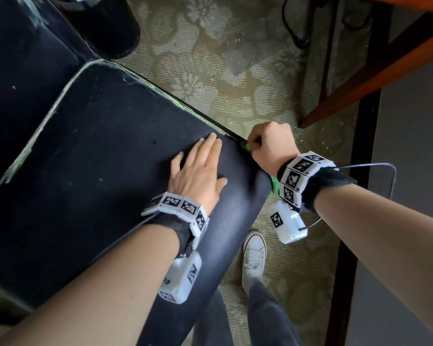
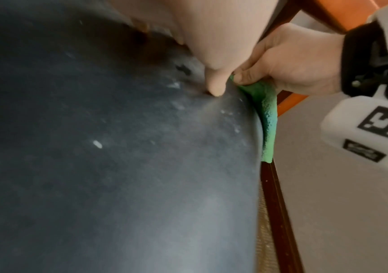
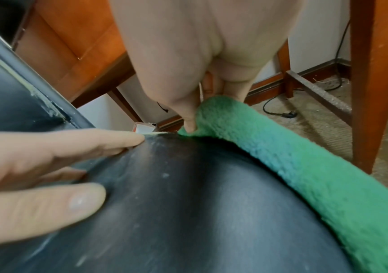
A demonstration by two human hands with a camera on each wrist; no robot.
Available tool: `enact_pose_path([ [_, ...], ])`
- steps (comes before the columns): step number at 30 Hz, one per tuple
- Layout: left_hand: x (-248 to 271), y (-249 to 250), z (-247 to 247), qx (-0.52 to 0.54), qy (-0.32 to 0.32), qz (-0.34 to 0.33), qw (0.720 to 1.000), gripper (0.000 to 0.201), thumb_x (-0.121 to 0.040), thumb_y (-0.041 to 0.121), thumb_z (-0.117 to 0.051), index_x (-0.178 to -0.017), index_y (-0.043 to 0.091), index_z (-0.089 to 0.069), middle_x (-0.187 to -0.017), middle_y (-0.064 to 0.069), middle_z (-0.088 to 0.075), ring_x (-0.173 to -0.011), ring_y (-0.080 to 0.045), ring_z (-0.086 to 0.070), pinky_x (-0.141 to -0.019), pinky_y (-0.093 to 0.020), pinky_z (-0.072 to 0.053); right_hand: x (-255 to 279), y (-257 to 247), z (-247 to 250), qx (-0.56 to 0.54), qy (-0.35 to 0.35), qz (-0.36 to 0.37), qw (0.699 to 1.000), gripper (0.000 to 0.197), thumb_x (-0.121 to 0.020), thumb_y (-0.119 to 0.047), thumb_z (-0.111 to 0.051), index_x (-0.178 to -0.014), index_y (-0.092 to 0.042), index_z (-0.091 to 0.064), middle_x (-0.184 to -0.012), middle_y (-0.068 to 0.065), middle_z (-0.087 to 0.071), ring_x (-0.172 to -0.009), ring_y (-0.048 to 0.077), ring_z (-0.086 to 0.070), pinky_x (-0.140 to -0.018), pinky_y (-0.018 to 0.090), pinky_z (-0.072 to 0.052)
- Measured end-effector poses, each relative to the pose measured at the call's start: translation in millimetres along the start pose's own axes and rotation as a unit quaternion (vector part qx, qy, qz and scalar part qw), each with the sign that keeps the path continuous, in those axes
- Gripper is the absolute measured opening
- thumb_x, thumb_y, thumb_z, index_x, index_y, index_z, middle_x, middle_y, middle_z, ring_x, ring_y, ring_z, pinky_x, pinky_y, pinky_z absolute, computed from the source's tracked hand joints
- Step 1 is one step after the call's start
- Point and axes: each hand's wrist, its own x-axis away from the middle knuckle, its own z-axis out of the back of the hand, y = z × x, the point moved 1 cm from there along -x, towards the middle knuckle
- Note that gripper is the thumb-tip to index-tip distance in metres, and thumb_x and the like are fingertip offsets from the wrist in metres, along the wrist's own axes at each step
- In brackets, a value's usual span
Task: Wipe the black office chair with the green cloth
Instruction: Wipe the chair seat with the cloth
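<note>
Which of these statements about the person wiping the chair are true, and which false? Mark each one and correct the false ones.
1. The left hand lies flat on the black office chair. True.
2. The green cloth is spread over the middle of the seat. False: it runs along the seat's side edge.
3. The right hand grips the cloth. True.
4. The person wears a black shoe. False: the shoe is white.
5. The seat is spotless. False: pale specks show on it.
</note>
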Motion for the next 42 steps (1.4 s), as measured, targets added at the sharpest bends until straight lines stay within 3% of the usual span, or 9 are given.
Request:
enact_pose_path([
  [3, -7, -22, 14, -0.006, 0.037, 0.030, 0.999, 0.087, -0.094, 0.040, -0.061, -0.159, 0.019, -0.007, -0.167, 0.007, 0.003, -0.154, -0.013, -0.004, -0.122, -0.047, -0.013, -4, -6, -3, -0.002, -0.001, 0.009, 1.000, 0.013, -0.082, -0.014, -0.063, -0.075, -0.025, -0.061, -0.093, 0.011, -0.067, -0.084, 0.032, -0.062, -0.073, 0.027, -0.044],
  [8, -17, -30, 13, -0.008, -0.005, 0.060, 0.998, 0.089, -0.095, 0.042, -0.059, -0.159, 0.018, -0.002, -0.166, 0.007, 0.012, -0.154, -0.013, 0.005, -0.123, -0.048, -0.008, -10, -23, -9, -0.007, 0.015, 0.009, 1.000, 0.013, -0.082, -0.015, -0.062, -0.073, -0.024, -0.058, -0.089, 0.010, -0.068, -0.081, 0.030, -0.062, -0.068, 0.023, -0.035],
  [15, -20, -28, 11, 0.002, -0.021, 0.075, 0.997, 0.087, -0.096, 0.039, -0.058, -0.159, 0.019, -0.002, -0.166, 0.009, 0.012, -0.153, -0.014, 0.006, -0.123, -0.047, -0.005, -31, -59, -14, -0.025, -0.002, 0.016, 1.000, 0.015, -0.074, -0.007, -0.054, -0.067, -0.021, -0.055, -0.087, 0.012, -0.066, -0.078, 0.032, -0.059, -0.068, 0.026, -0.045],
  [20, -20, -32, 16, 0.002, -0.047, 0.064, 0.997, 0.090, -0.095, 0.042, -0.057, -0.159, 0.021, 0.002, -0.165, 0.011, 0.014, -0.153, -0.013, 0.006, -0.123, -0.045, -0.004, -18, -40, -8, -0.007, 0.005, 0.014, 1.000, 0.014, -0.073, -0.008, -0.059, -0.068, -0.021, -0.058, -0.083, 0.007, -0.067, -0.075, 0.029, -0.061, -0.065, 0.024, -0.041],
  [25, -17, -28, 10, -0.003, -0.053, 0.055, 0.997, 0.092, -0.095, 0.042, -0.058, -0.159, 0.022, 0.005, -0.165, 0.010, 0.016, -0.153, -0.013, 0.007, -0.123, -0.047, -0.002, -6, -39, -8, -0.001, 0.020, 0.035, 0.999, 0.009, -0.074, -0.001, -0.061, -0.070, -0.008, -0.066, -0.088, 0.009, -0.059, -0.079, 0.030, -0.056, -0.066, 0.031, -0.043],
  [27, -16, -28, 8, -0.003, -0.048, 0.051, 0.998, 0.092, -0.094, 0.043, -0.059, -0.159, 0.022, 0.004, -0.165, 0.010, 0.016, -0.153, -0.012, 0.007, -0.123, -0.047, -0.002, -9, -49, -7, -0.002, 0.018, 0.040, 0.999, 0.010, -0.075, -0.002, -0.059, -0.071, -0.010, -0.065, -0.090, 0.006, -0.055, -0.079, 0.029, -0.055, -0.067, 0.033, -0.045],
  [31, -16, -29, 8, -0.009, -0.044, 0.048, 0.998, 0.092, -0.094, 0.044, -0.059, -0.159, 0.023, 0.003, -0.165, 0.011, 0.014, -0.153, -0.012, 0.006, -0.124, -0.045, -0.004, -10, -66, -2, 0.048, 0.017, 0.039, 0.998, 0.011, -0.084, -0.015, -0.059, -0.077, -0.024, -0.059, -0.089, -0.004, -0.049, -0.078, 0.023, -0.045, -0.066, 0.029, -0.034],
  [37, -12, -29, 10, 0.002, -0.022, 0.047, 0.999, 0.093, -0.092, 0.044, -0.061, -0.159, 0.022, 0.000, -0.166, 0.011, 0.013, -0.153, -0.011, 0.004, -0.123, -0.044, -0.007, 2, -53, -3, 0.045, 0.008, 0.064, 0.997, 0.010, -0.082, -0.014, -0.057, -0.082, -0.018, -0.066, -0.082, -0.002, -0.051, -0.082, 0.032, -0.059, -0.066, 0.029, -0.042],
  [42, -8, -28, 10, 0.000, 0.002, 0.078, 0.997, 0.103, -0.087, 0.050, -0.066, -0.159, 0.022, 0.001, -0.166, 0.008, 0.015, -0.153, -0.011, 0.006, -0.122, -0.046, -0.005, -5, -61, 0, 0.065, 0.002, 0.082, 0.994, 0.010, -0.083, -0.015, -0.054, -0.085, -0.017, -0.064, -0.095, 0.006, -0.061, -0.087, 0.035, -0.059, -0.067, 0.031, -0.041],
])
